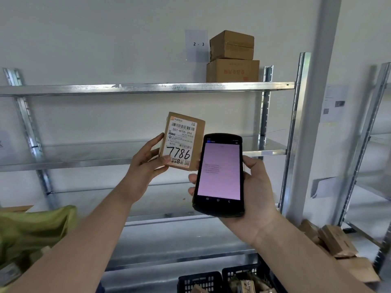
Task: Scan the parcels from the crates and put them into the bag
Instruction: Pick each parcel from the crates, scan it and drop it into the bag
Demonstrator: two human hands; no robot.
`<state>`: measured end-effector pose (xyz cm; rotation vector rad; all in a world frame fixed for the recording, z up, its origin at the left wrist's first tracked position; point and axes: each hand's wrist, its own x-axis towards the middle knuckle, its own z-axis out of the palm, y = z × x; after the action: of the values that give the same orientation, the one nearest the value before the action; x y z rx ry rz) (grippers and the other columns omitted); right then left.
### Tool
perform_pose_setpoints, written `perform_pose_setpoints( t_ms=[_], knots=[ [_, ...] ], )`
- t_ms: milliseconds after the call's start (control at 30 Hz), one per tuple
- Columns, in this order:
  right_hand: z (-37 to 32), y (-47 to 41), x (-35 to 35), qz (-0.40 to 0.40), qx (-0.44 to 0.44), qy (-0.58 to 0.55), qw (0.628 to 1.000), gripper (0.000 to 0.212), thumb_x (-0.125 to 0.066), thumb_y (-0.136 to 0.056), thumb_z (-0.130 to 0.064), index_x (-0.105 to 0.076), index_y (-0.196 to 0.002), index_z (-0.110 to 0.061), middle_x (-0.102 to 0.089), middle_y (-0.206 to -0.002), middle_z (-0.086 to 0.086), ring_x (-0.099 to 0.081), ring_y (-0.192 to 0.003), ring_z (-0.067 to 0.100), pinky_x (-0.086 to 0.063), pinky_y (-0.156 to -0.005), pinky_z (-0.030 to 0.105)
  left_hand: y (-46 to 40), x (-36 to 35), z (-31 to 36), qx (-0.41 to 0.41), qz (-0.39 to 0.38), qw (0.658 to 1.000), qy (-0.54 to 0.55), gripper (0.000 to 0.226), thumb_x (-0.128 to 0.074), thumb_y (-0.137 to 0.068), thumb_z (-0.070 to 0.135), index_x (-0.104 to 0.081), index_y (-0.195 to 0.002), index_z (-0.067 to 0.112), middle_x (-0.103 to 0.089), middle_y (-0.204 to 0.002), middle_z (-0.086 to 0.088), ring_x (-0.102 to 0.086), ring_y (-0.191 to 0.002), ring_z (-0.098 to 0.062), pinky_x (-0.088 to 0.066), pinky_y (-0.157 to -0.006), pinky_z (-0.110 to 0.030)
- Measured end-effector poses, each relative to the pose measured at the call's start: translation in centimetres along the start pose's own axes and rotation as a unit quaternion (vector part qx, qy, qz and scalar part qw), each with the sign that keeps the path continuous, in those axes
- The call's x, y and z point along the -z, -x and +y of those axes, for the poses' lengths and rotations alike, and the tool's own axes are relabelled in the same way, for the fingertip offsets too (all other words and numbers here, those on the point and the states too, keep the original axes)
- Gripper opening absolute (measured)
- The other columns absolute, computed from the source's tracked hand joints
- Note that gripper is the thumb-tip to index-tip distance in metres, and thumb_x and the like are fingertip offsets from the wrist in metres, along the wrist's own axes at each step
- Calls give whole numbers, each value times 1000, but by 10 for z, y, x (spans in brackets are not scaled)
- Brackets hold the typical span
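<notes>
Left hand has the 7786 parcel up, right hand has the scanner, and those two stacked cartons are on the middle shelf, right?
Not quite. The head view shows the two stacked cartons on the top shelf, not the middle one. The left hand does hold the 7786 parcel and the right hand the scanner.

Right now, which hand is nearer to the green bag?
Left. The left hand holds the parcel up and to the right of the bag; the right hand, holding the scanner, is farther right.
</notes>
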<state>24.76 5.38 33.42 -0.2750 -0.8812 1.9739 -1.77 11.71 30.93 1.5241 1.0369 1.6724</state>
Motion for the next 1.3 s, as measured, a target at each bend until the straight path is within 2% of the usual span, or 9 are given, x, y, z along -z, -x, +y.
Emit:
perform_pose_setpoints(
  t_ms=[167, 433, 767, 933, 1033, 1133, 1200, 1233, 1300],
  knots=[
    [24, -25, -16, 29, 31, -47, 998, 58, -39, -101, -46, -68, -137, -11, -75, -111, 19, -74, -80, 37, -61, -82, 47, 33, 34, 3, 15, 66, 998, 0, 63, -69, -97, 3, -60, -145, 41, -74, -129, -8, -68, -125, -29, -52, -111, -54],
    [132, -79, -77, 36, -24, -62, 997, 53, -37, -103, -47, -71, -119, -10, -76, -103, 18, -76, -74, 36, -66, -68, 43, 89, 174, -6, 67, 137, 988, -15, 64, -76, -92, 4, -63, -142, 42, -74, -130, -6, -68, -126, -27, -54, -109, -52],
    [330, -171, -171, 71, -95, -52, 992, 59, -34, -102, -48, -71, -123, -9, -74, -110, 17, -75, -90, 37, -54, -97, 50, 162, 399, -21, 170, 222, 959, -43, 65, -72, -92, -4, -61, -142, 37, -77, -125, -6, -74, -115, -26, -61, -98, -39],
    [400, -209, -191, 87, -138, -51, 985, 61, -33, -103, -48, -68, -133, -8, -74, -110, 17, -73, -92, 38, -62, -87, 45, 184, 477, -52, 229, 265, 935, -63, 64, -71, -94, -3, -60, -143, 38, -79, -119, -2, -77, -107, -20, -62, -80, -24],
    [434, -239, -189, 92, -159, -62, 981, 56, -33, -103, -47, -69, -121, -7, -74, -103, 17, -75, -84, 37, -66, -76, 44, 191, 515, -80, 265, 289, 916, -83, 63, -75, -93, 1, -63, -137, 44, -79, -118, -1, -75, -110, -24, -62, -90, -35],
    [465, -273, -181, 100, -186, -67, 975, 49, -53, -86, -44, -60, -121, -10, -60, -119, 15, -60, -104, 35, -48, -97, 39, 192, 546, -109, 300, 309, 898, -93, 65, -77, -92, 5, -60, -145, 38, -77, -122, -4, -75, -111, -24, -61, -92, -37],
    [483, -297, -174, 106, -195, -71, 973, 65, -67, -65, -42, -56, -123, -14, -50, -125, 12, -49, -113, 33, -37, -111, 45, 190, 564, -129, 320, 318, 886, -107, 63, -76, -93, 4, -59, -145, 34, -76, -122, -5, -75, -109, -23, -63, -87, -33],
    [491, -309, -170, 102, -197, -79, 972, 68, -69, -62, -41, -58, -122, -13, -53, -125, 13, -53, -112, 35, -40, -113, 45, 189, 573, -140, 329, 321, 880, -120, 62, -76, -93, 3, -59, -144, 34, -76, -121, -5, -75, -108, -22, -63, -84, -31],
    [505, -332, -162, 101, -197, -83, 972, 51, -60, -81, -41, -67, -119, -8, -67, -113, 17, -68, -98, 38, -59, -94, 44, 187, 590, -159, 345, 324, 868, -153, 60, -75, -94, 7, -59, -145, 35, -75, -121, -2, -73, -110, -21, -61, -88, -32]
  ],
)
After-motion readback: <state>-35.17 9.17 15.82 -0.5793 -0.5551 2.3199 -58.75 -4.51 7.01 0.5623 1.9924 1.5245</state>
